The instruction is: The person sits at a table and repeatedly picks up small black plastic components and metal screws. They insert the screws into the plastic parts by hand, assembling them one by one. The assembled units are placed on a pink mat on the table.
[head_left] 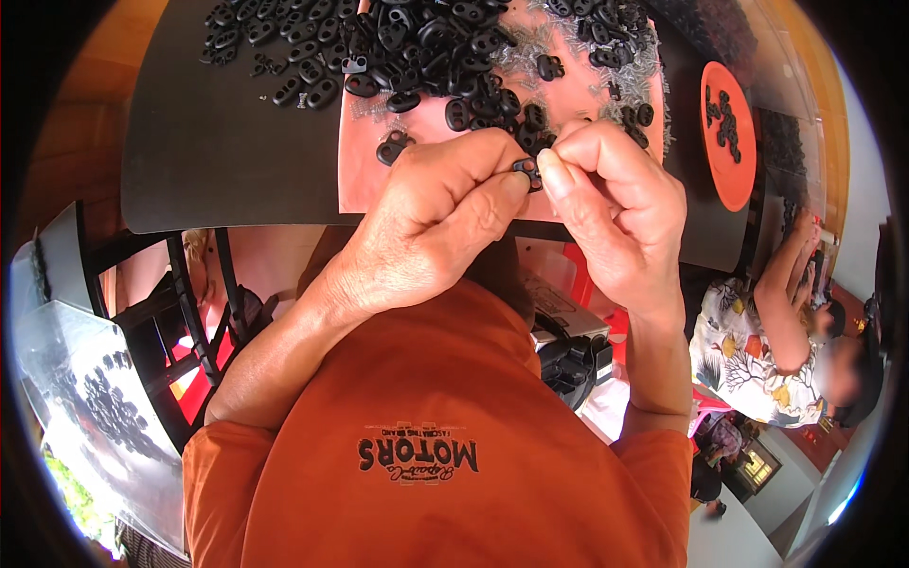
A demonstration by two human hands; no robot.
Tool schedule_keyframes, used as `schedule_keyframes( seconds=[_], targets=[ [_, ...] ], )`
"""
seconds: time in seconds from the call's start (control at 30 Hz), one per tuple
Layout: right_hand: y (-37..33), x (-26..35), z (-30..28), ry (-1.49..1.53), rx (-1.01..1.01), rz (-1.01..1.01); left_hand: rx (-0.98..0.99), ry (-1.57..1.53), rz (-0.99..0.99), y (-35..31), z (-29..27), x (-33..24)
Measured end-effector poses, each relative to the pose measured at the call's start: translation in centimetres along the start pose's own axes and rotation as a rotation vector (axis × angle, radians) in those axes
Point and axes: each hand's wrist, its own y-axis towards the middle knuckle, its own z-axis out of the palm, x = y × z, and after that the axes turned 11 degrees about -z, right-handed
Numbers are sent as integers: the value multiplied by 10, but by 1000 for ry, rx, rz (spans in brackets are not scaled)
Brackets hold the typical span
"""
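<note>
Close to the near edge of the pink sheet (362,189), my left hand (436,218) pinches a small black two-hole cord lock (525,172) between thumb and forefinger. My right hand (620,213) is closed at the piece's right end, thumb and forefinger pressed together. Whatever lies between those right fingertips is too small to make out. Beyond my hands spreads a heap of black cord-lock pieces (436,43). Small clear-looking springs (532,49) are scattered to its right. One loose black piece (391,147) sits just past my left knuckles.
The dark tabletop (227,151) extends left of the sheet. At the right, an orange-red plate (740,185) bears several small black parts. Black chair bars (185,303) stand below the table's left side. Another person in a patterned shirt (748,355) is at the far right.
</note>
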Motion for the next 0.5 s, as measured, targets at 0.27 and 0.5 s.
schedule_keyframes(
  seconds=[0.27, 0.5],
  targets=[
    [-1, 2, -1, -72, 65, 2, 12, 42, -23, 0, -1, -2],
    [-8, 3, -8, 182, -7, 111, 7, 7, -75, -1, 1, -6]
  ],
)
